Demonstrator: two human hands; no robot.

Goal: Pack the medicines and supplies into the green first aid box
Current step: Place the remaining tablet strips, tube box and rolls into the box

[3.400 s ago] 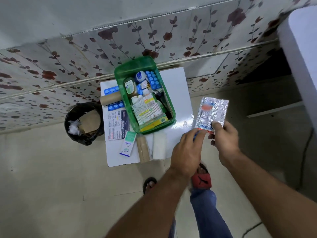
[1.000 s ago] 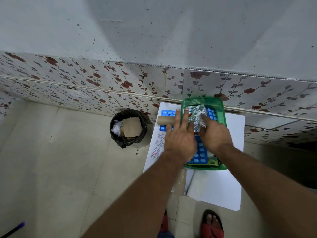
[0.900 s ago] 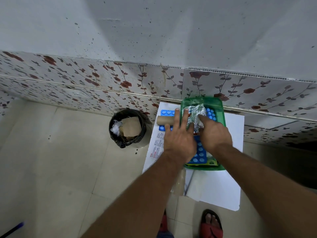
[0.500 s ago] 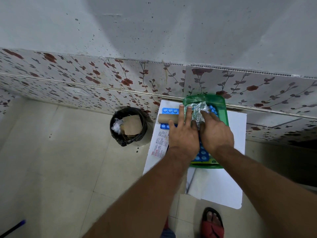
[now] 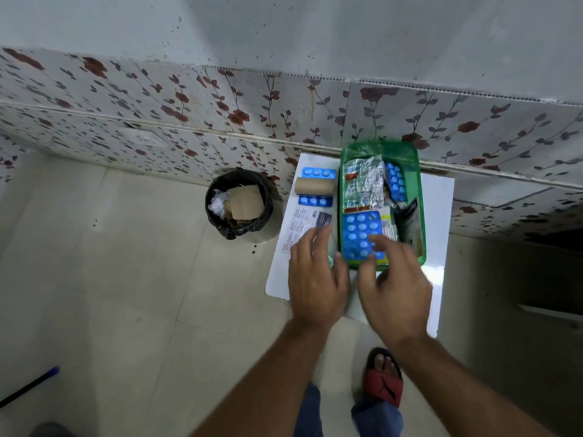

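The green first aid box stands on a small white table against the wall. Inside lie a silver foil strip, a big blue blister pack and a smaller blue strip. Left of the box lie two blue strips, a brown cardboard roll and a printed leaflet. My left hand hovers over the table's left front, fingers spread, holding nothing. My right hand hovers at the box's near end, fingers apart and empty.
A black bin with paper and cardboard stands on the floor left of the table. A floral-tiled wall runs behind. My foot in a red sandal is below the table. A dark stick with a blue tip lies at the far left.
Both hands have let go of the silver foil strip, which now lies in the box, and have pulled back toward me, off the box's contents.
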